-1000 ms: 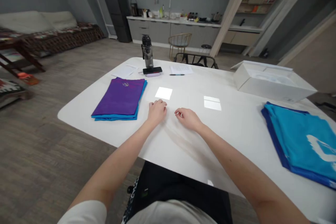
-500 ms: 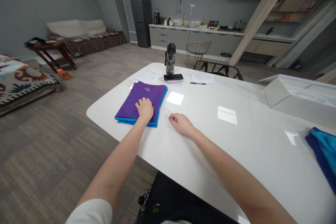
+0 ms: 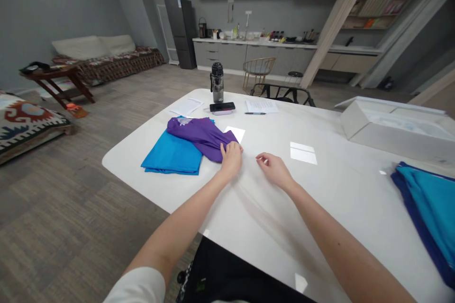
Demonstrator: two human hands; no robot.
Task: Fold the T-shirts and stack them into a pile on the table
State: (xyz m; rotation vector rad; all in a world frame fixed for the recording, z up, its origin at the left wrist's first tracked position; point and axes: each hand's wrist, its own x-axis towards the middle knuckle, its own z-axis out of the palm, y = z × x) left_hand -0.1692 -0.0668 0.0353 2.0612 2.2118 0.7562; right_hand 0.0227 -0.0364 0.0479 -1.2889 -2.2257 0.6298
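My left hand is closed on the near corner of a purple cloth, which lies rumpled and pulled partly off a folded light blue cloth on the white table. My right hand rests on the bare tabletop just right of it, fingers loosely curled, holding nothing. Both forearms reach in from the bottom of the view.
At the table's far side stand a dark water bottle, a phone, papers and a pen. An open white box sits at the right. Blue cloths lie at the right edge. Chairs stand beyond the table.
My left hand went to the purple cloth on the folded pile, took hold of it and dragged it right, off the blue cloth. My right hand has stayed on the tabletop.
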